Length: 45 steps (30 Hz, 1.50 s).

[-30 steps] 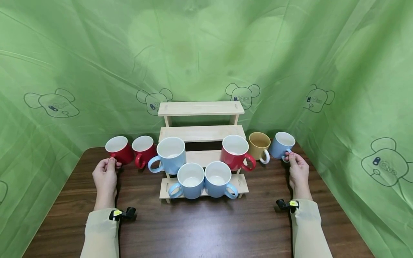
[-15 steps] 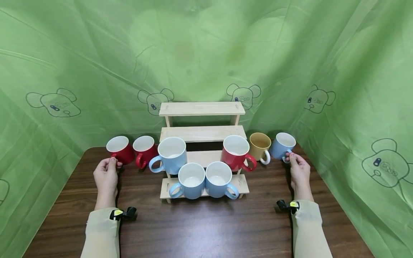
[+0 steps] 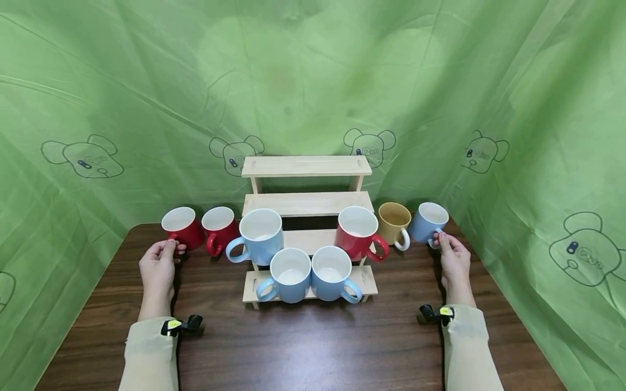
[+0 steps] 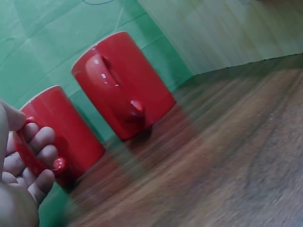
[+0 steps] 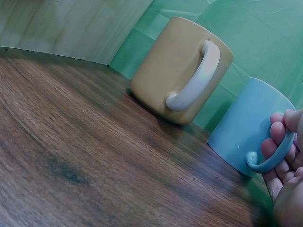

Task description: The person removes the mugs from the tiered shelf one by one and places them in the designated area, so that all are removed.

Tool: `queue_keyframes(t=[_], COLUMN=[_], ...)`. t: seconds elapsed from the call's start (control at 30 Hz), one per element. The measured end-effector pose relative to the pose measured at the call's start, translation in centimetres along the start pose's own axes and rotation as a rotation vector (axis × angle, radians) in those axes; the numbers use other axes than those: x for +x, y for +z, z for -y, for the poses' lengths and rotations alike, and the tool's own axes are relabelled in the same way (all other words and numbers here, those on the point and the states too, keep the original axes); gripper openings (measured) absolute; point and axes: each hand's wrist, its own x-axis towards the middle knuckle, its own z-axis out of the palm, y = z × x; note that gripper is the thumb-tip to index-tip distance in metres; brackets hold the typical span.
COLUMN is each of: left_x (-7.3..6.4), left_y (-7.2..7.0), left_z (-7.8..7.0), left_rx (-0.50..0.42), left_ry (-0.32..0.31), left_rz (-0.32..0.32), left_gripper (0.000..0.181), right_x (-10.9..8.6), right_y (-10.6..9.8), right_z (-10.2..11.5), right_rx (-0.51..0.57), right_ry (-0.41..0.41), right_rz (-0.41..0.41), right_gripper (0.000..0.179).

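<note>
At the table's far left, my left hand [image 3: 158,271] grips the handle of the outer red mug [image 3: 185,228]. In the left wrist view its fingers curl through that handle, and the red mug [image 4: 68,132] stands upright on the wood. A second red mug [image 4: 125,85] is just to its right. On the far right, my right hand [image 3: 455,266] holds the handle of a light blue mug [image 3: 426,224]. The right wrist view has fingers wrapped round the blue mug's [image 5: 246,125] handle. Beside it stands a tan mug [image 5: 175,66] with a white handle.
A stepped wooden rack [image 3: 308,203] stands mid-table between the hands. Two blue mugs [image 3: 289,279] sit on its lowest step; a blue mug [image 3: 264,239] and a red mug [image 3: 349,239] are on the step above. A green curtain [image 3: 303,81] hangs behind the dark wooden table [image 3: 313,347].
My left wrist has shifted slightly to the left, its hand still on the red mug's handle. The right hand and all the mugs look the same.
</note>
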Motion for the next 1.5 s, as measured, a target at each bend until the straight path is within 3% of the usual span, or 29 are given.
queue_keyframes(t=[0.2, 0.5, 0.87, 1.1, 1.27, 1.43, 1.5], left_x=[0.0, -0.4, -0.5, -0.6, -1.0, -1.6, -2.0], left_y=[-0.2, -0.5, -0.5, -0.3, -0.2, -0.1, 0.3], left_z=[-0.5, -1.8, -2.3, -3.1, -4.3, -6.3, -7.3], left_rx=[-0.019, 0.070, 0.110, 0.170, 0.308, 0.583, 0.618], left_ry=[-0.047, -0.085, -0.116, -0.185, -0.192, -0.125, -0.098], left_rz=[0.012, -0.008, -0.003, -0.003, -0.035, -0.054, -0.067], left_gripper=[0.013, 0.011, 0.016, 0.014, 0.022, 0.044, 0.052], right_x=[-0.1, 0.2, 0.3, 0.3, 0.3, 0.3, 0.3], right_y=[-0.1, -0.1, -0.2, -0.2, -0.2, -0.1, -0.1], right_z=[0.0, -0.1, -0.1, -0.1, -0.3, -0.3, -0.2], right_rx=[0.017, -0.007, -0.013, -0.012, -0.014, -0.015, -0.018], right_ry=[0.004, 0.009, 0.021, 0.022, 0.013, 0.004, 0.004], right_rz=[0.002, 0.007, 0.016, 0.017, 0.019, 0.014, 0.012], right_gripper=[0.026, 0.027, 0.027, 0.028, 0.030, 0.030, 0.030])
